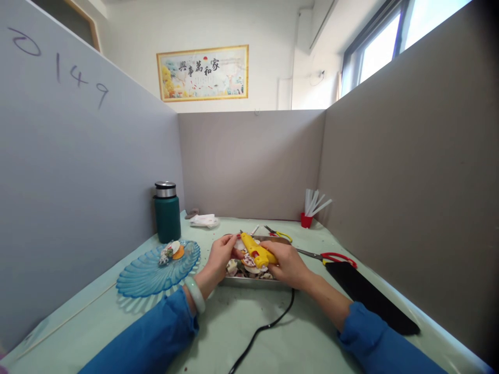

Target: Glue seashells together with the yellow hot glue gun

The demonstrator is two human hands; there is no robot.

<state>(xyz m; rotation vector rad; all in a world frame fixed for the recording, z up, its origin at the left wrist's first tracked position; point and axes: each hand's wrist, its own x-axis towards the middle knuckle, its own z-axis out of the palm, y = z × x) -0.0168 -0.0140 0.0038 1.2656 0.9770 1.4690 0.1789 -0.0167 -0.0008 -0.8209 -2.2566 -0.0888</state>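
Note:
In my right hand (286, 261) is a yellow hot glue gun (254, 249), its nozzle pointing up and left toward my left fingertips. My left hand (223, 256) is pinched closed close to the nozzle; what sits between the fingertips is too small to make out. Both hands are over a metal tray (249, 283) filled with shells (255, 271). A black cord (268, 326) trails across the table from below the tray. To the left, a blue scalloped glass plate (146, 275) carries a small cluster of shells (171, 253).
A green thermos (167, 215) stands behind the plate. Beyond the tray lie yellow-handled pliers (284, 235) and a white packet (205, 221). Red-handled scissors (337, 258) and a black flat strip (372, 296) lie at right. A red cup (306, 221) holds glue sticks. Grey partitions enclose the table.

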